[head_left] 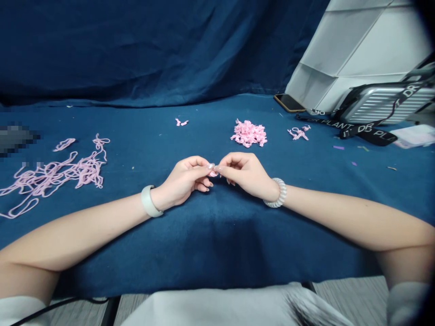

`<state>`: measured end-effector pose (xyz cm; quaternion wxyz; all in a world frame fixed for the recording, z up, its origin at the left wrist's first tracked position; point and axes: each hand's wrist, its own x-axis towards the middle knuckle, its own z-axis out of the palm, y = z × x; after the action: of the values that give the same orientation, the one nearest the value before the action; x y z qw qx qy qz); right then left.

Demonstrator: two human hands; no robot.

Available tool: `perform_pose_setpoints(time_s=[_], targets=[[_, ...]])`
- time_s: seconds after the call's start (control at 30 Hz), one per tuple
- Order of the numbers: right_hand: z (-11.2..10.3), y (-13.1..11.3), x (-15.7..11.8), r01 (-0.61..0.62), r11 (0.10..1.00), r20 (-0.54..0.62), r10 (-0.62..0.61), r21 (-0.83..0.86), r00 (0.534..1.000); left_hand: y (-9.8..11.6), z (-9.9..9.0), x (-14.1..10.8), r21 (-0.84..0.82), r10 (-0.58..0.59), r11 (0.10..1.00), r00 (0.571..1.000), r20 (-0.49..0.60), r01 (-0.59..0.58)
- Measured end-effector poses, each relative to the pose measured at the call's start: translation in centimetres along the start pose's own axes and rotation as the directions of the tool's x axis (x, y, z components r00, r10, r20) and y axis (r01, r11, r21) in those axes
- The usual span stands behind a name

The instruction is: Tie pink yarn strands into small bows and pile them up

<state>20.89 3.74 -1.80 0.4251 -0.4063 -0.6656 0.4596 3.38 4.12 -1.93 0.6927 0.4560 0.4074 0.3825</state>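
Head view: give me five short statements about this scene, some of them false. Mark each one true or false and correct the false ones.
The left hand wears a pale wristband: true.
The right hand has nothing on its wrist: false; it wears a coiled bracelet.
The fingers of both hands pinch a small pink piece: true.
The tangled pink cord lies to the right of the hands: false; it lies to their left.
The heap of pink knotted pieces sits in a bowl: false; it lies directly on the blue cloth.
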Motion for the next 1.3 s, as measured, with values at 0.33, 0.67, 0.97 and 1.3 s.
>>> perform_pose_setpoints(time_s=[0.33, 0.67, 0.97, 1.3], targets=[[-0.2, 0.4, -0.3, 0.457, 0.788, 0.058, -0.478, -0.412, 0.876, -0.3, 0.0, 0.1, 0.017, 0.035, 0.999, 0.999, -0.003, -0.035], [-0.9, 1.0, -0.1, 0.655, 0.457, 0.33, -0.604, -0.602, 0.725, -0.5, 0.2, 0.2, 0.058, 0.077, 0.996, 0.996, -0.053, -0.074], [-2.0, -0.2, 0.3, 0.763, 0.224, 0.547, -0.579, -0.607, 0.605, -0.9, 0.0, 0.4, 0.057, 0.117, 0.992, 0.99, -0.073, -0.113], [-2.4, -2.3, 1.1, 0.407, 0.801, 0.31, -0.29, -0.438, 0.905, -0.9, 0.1, 0.3, 0.073, 0.118, 0.991, 0.992, -0.054, -0.114]])
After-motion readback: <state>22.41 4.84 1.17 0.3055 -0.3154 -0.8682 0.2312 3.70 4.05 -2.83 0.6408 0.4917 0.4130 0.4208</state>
